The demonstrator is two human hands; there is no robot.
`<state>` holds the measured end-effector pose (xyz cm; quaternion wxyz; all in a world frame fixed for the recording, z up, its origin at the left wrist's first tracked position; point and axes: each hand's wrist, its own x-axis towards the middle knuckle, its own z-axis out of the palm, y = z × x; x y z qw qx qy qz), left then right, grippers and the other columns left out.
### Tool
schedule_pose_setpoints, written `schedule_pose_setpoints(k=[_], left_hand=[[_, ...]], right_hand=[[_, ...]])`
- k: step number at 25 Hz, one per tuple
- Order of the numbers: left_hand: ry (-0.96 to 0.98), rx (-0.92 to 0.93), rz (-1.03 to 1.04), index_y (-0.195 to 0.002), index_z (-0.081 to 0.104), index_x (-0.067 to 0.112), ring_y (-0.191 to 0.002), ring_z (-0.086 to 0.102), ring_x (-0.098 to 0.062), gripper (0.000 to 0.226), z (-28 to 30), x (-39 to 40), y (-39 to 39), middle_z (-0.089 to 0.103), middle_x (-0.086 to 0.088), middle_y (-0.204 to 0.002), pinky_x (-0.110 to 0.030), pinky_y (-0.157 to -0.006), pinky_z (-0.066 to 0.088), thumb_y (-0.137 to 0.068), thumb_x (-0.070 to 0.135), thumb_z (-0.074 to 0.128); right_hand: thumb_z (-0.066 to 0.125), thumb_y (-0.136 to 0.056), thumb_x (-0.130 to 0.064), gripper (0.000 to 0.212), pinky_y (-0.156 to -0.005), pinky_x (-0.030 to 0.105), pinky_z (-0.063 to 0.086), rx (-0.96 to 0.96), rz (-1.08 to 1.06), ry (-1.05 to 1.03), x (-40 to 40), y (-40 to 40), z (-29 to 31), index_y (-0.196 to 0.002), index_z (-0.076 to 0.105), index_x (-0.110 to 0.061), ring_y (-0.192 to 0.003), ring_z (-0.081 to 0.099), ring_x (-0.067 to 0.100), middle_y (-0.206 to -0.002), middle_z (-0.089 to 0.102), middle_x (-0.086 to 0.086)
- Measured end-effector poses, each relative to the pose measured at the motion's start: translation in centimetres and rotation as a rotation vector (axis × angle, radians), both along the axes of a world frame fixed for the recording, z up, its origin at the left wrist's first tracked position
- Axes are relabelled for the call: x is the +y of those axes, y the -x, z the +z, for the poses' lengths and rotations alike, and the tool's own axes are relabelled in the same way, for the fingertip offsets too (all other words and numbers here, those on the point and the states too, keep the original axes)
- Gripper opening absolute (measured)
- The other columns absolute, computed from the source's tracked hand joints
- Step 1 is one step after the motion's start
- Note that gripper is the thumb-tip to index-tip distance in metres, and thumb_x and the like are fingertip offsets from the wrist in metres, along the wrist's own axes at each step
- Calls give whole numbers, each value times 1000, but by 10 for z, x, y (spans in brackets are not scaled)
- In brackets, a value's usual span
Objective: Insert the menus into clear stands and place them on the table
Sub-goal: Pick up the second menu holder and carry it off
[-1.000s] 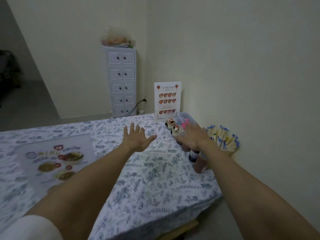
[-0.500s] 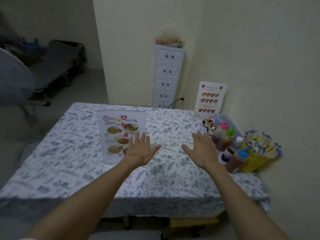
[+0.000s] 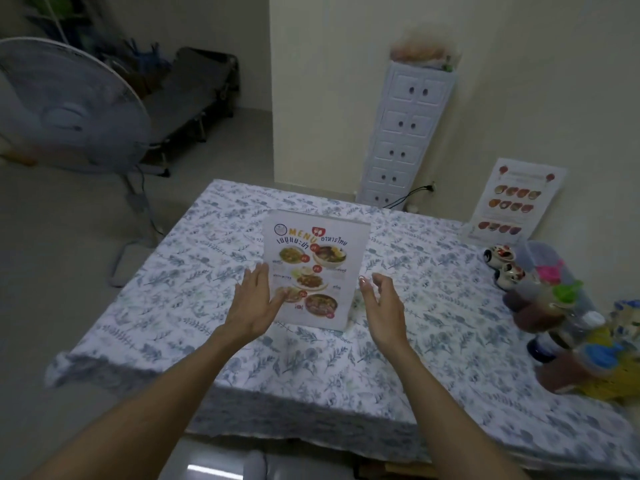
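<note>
since half a second ago i see both hands have closed in on the upright clear stand holding the colourful food menu (image 3: 313,268), mid-table. my left hand (image 3: 254,301), fingers flat and spread, overlaps its left edge; my right hand (image 3: 381,299), loosely curled, holds nothing just beside its right edge. a cluster of sauce bottles (image 3: 540,306) crowds the right side, a second menu stand (image 3: 512,202) at the wall. floral-cloth table (image 3: 433,341); white pedestal fan (image 3: 65,105) and white drawer tower (image 3: 405,133) behind

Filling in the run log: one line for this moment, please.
left hand: open, beside menu stand | right hand: open, apart | stand upright on table
</note>
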<state>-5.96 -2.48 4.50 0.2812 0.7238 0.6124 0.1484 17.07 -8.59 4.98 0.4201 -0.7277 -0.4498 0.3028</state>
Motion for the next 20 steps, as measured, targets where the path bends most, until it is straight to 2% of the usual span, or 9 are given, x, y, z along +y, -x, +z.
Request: schedule_pose_setpoints(k=[3, 5, 6, 8, 10, 12, 16, 18, 20], left_hand=[[112, -286, 75, -155, 3, 11, -152, 2, -27, 88, -14, 37, 7, 6, -8, -165, -45, -121, 10, -92, 52, 49], [194, -439, 124, -155, 8, 15, -150, 17, -23, 87, -26, 58, 10, 14, -3, -164, -37, -114, 25, -90, 51, 53], [216, -504, 149, -154, 16, 18, -144, 30, -22, 81, -30, 65, 11, 23, -1, -161, -31, -105, 34, -91, 50, 54], [243, -621, 176, -144, 35, 22, -127, 49, -16, 62, -38, 76, 13, 44, 3, -148, -23, -89, 42, -91, 46, 55], [241, -739, 175, -129, 47, 25, -117, 59, -16, 43, -47, 80, 13, 60, 5, -128, -25, -83, 47, -91, 40, 59], [247, -835, 196, -119, 51, 23, -109, 65, -16, 31, -53, 81, 11, 67, 6, -114, -31, -83, 54, -92, 33, 61], [198, -874, 256, -104, 60, 10, -101, 67, -23, 17, -59, 82, 6, 69, -10, -109, -44, -87, 56, -93, 23, 60], [179, -888, 269, -94, 60, 10, -95, 67, -25, 9, -58, 83, 4, 70, -11, -102, -41, -82, 56, -94, 19, 59], [156, -917, 282, -89, 61, 13, -88, 68, -20, 6, -57, 80, 3, 70, -6, -95, -31, -75, 56, -93, 17, 59]], right_hand=[[50, -95, -50, 57, -96, 27, 36, 126, -68, 16, 31, 3, -15, -141, 40, -17, -133, 45, 19, -149, 44, 2], [55, -95, -44, 52, -96, 28, 42, 192, -102, 17, 46, 2, -26, -138, 43, -17, -128, 48, 17, -143, 48, 1], [56, -95, -40, 46, -92, 25, 48, 228, -107, 6, 52, 3, -31, -134, 47, -17, -124, 53, 15, -137, 53, -1], [58, -95, -33, 32, -73, 13, 53, 325, -115, -20, 58, 7, -39, -124, 54, -19, -106, 65, 4, -119, 64, -6], [60, -94, -27, 25, -63, 11, 53, 380, -148, -44, 60, 11, -46, -117, 59, -17, -90, 69, 1, -106, 68, -4], [62, -93, -23, 21, -64, 15, 56, 405, -178, -47, 63, 14, -50, -112, 61, -14, -88, 70, 11, -102, 70, 2], [62, -93, -14, 20, -74, 27, 59, 408, -162, -42, 66, 15, -59, -112, 61, -8, -93, 71, 19, -105, 72, 7], [61, -93, -11, 18, -78, 33, 59, 383, -139, -34, 69, 11, -64, -111, 62, -7, -95, 70, 19, -106, 73, 7], [61, -93, -11, 17, -80, 34, 59, 349, -126, -43, 71, 8, -65, -109, 64, -7, -95, 71, 19, -105, 73, 6]])
